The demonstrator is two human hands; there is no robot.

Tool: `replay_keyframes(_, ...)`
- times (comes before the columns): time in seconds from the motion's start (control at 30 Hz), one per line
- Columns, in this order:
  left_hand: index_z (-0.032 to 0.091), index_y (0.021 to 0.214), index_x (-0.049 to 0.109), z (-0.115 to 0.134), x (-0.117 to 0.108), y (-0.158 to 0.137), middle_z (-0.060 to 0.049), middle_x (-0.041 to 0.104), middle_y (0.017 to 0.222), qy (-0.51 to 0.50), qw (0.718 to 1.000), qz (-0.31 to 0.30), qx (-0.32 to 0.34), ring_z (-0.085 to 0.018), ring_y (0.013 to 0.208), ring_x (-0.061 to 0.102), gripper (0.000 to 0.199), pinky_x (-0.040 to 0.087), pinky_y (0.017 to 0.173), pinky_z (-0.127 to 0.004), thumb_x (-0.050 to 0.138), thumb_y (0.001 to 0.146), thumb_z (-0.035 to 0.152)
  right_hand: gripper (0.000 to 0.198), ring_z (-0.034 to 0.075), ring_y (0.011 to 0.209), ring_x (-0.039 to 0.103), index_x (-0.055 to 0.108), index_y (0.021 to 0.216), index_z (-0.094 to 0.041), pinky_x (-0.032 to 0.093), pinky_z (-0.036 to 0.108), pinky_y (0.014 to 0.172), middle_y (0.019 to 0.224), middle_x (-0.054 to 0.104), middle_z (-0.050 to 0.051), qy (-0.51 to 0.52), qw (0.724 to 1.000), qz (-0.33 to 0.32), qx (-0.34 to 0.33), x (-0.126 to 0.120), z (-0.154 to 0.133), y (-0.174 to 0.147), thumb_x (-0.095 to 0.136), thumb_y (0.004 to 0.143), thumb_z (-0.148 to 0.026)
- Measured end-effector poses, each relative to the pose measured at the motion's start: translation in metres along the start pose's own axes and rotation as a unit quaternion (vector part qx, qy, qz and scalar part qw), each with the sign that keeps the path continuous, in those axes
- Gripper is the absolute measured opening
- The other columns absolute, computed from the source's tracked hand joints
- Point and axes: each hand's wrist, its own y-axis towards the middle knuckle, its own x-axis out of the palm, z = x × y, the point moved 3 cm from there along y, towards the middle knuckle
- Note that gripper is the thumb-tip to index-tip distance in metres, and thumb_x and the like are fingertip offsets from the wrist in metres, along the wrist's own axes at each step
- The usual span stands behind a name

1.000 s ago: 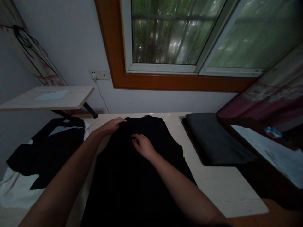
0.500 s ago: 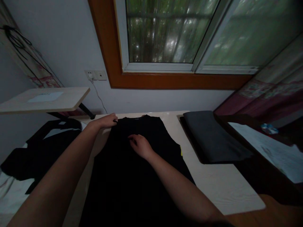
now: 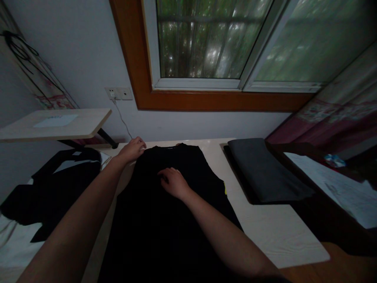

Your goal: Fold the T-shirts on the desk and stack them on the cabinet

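Note:
A black sleeveless top lies spread out, its neckline toward the wall and a small yellow patch at its right edge. My left hand is at the top's left shoulder corner. Its fingers look loosened and slightly bent, with no cloth seen between them. Over the upper chest of the top rests my right hand, fingers loosely bent and a little apart, holding nothing. Dark cloth and dim light hide how firmly it presses.
The pale table carries a folded dark grey cloth on the right. Black clothing lies at the left below a raised wooden shelf. A white cord runs from the wall socket. Papers lie farther right.
My left hand has let go of the top's shoulder corner, which it was pinching, and shifted slightly up and left. My right hand has barely moved.

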Motion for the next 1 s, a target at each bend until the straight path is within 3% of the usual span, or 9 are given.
replay_keyframes(0.13, 0.021, 0.104, 0.068, 0.025, -0.011, -0.012, -0.01, 0.058, 0.116, -0.002, 0.995, 0.103, -0.009, -0.026, 0.114, 0.052, 0.026, 0.041, 0.106, -0.042, 0.045, 0.093, 0.024, 0.027, 0.019, 0.093, 0.056, 0.069, 0.112, -0.024, 0.039, 0.032, 0.085, 0.097, 0.067, 0.002, -0.001, 1.0, 0.004, -0.009, -0.001, -0.002, 0.0, 0.06, 0.088, -0.014)
replay_keyframes(0.23, 0.019, 0.108, 0.068, 0.051, -0.004, -0.027, -0.011, 0.063, 0.114, -0.005, 0.991, 0.136, -0.001, -0.027, 0.114, 0.055, 0.03, 0.041, 0.108, -0.043, 0.041, 0.095, 0.021, 0.023, 0.019, 0.092, 0.055, 0.07, 0.107, -0.024, 0.039, 0.032, 0.085, 0.094, 0.066, 0.002, -0.005, 1.0, 0.006, -0.008, -0.001, -0.002, 0.0, 0.061, 0.088, -0.013)
replay_keyframes(0.33, 0.017, 0.121, 0.066, 0.074, 0.018, -0.043, -0.012, 0.066, 0.125, 0.02, 0.993, 0.115, 0.012, -0.026, 0.124, 0.055, 0.037, 0.04, 0.113, -0.041, 0.039, 0.097, 0.021, 0.021, 0.019, 0.093, 0.055, 0.07, 0.104, -0.023, 0.039, 0.031, 0.085, 0.095, 0.066, 0.002, -0.01, 1.0, 0.002, -0.006, 0.0, -0.002, 0.0, 0.062, 0.088, -0.014)
replay_keyframes(0.43, 0.011, 0.138, 0.057, 0.082, 0.044, -0.055, -0.015, 0.056, 0.147, 0.068, 0.994, 0.076, -0.026, -0.027, 0.14, 0.047, 0.046, 0.035, 0.119, -0.042, 0.038, 0.099, 0.027, 0.019, 0.019, 0.092, 0.054, 0.07, 0.102, -0.023, 0.038, 0.031, 0.084, 0.094, 0.066, 0.002, -0.015, 1.0, 0.004, -0.009, 0.002, -0.001, 0.0, 0.061, 0.088, -0.014)
replay_keyframes(0.53, 0.006, 0.145, 0.049, 0.08, 0.059, -0.059, -0.018, 0.046, 0.156, 0.096, 0.994, 0.039, -0.048, -0.029, 0.148, 0.038, 0.053, 0.033, 0.121, -0.044, 0.036, 0.101, 0.033, 0.017, 0.019, 0.091, 0.054, 0.07, 0.098, -0.023, 0.037, 0.031, 0.084, 0.092, 0.066, 0.002, -0.014, 1.0, 0.005, -0.008, 0.002, 0.0, 0.0, 0.062, 0.087, -0.014)
replay_keyframes(1.0, 0.009, 0.155, 0.036, 0.07, 0.064, -0.05, -0.015, 0.028, 0.166, 0.144, 0.988, 0.008, -0.056, -0.026, 0.155, 0.024, 0.065, 0.02, 0.125, -0.047, 0.027, 0.104, 0.047, 0.011, 0.018, 0.091, 0.055, 0.067, 0.09, -0.021, 0.036, 0.03, 0.084, 0.09, 0.067, 0.001, -0.022, 1.0, -0.005, -0.002, 0.0, -0.003, -0.001, 0.062, 0.084, -0.013)
